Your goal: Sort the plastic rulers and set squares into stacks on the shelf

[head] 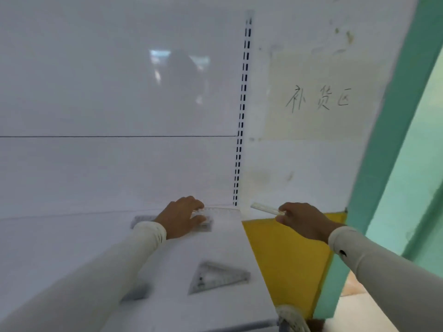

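A smooth, matte white shelf [72, 248] carries the clear plastic pieces. Near its front right lies a transparent triangular plastic set square [215, 276], flat, with faint printed graduations along its edges and a triangular cut-out in the middle. A second grey-looking clear piece [136, 292] lies left of it, half hidden behind the left sleeve; its shape cannot be told. At the back of the shelf a flat stack of clear straight plastic rulers [206, 224] lies against the glossy white back panel [119, 92]. The left hand [181, 218] rests on this stack, fingers spread and fairly straight, pressing down. The right hand [303, 220] is held above the shelf's yellow side panel [287, 259], fingers curled, pinching one end of a pale translucent straight ruler [265, 208] that points left toward the slotted upright [242, 116]. Both arms wear cream knit sleeves [383, 267].
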A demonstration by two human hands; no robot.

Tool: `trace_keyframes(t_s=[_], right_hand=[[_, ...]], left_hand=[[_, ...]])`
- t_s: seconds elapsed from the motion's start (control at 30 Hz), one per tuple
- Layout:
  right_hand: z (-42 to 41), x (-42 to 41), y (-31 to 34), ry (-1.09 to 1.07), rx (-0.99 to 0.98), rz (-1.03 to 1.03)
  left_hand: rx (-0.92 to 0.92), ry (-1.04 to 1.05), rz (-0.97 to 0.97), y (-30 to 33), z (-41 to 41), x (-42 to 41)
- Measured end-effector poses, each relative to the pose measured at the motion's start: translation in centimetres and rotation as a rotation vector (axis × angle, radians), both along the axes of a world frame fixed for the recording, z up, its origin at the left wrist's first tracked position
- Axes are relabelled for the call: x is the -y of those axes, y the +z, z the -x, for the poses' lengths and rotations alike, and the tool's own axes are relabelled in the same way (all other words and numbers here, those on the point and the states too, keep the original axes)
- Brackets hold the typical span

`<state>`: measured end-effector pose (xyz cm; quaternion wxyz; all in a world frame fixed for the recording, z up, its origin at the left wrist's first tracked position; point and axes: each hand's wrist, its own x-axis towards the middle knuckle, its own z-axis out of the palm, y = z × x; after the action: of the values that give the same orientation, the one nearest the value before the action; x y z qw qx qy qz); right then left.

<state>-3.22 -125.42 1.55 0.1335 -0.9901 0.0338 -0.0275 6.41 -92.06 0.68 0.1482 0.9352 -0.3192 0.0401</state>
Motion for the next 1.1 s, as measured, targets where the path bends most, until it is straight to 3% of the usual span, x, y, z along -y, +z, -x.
trace_keyframes(t_s=[0.27, 0.53, 0.7, 0.93, 1.1], right_hand=[[-6.2, -4.5, 0.4, 0.163, -0.003, -0.037], [-7.4, -6.3, 0.1, 0.173, 0.025, -0.002], [-7.2, -6.2, -0.1, 0.144, 0.025, 0.014], [-6.8, -8.3, 0.6, 0.147, -0.004, -0.004], [-8.4, -12.0, 1.1, 0.233, 0.042, 0.02]], left_hand=[[-0.032, 0.269, -0.054, -0.6, -1.8, -8.1], [-0.108, 0.2, -0.051, -1.4, -2.4, -7.3], [-0.11, 0.178, -0.15, -2.1, -3.7, -7.4], [-0.081, 0.167, -0.079, -2.4, -3.7, -8.1], [-0.042, 0.277, 0.104, -2.5, -2.1, -12.2]])
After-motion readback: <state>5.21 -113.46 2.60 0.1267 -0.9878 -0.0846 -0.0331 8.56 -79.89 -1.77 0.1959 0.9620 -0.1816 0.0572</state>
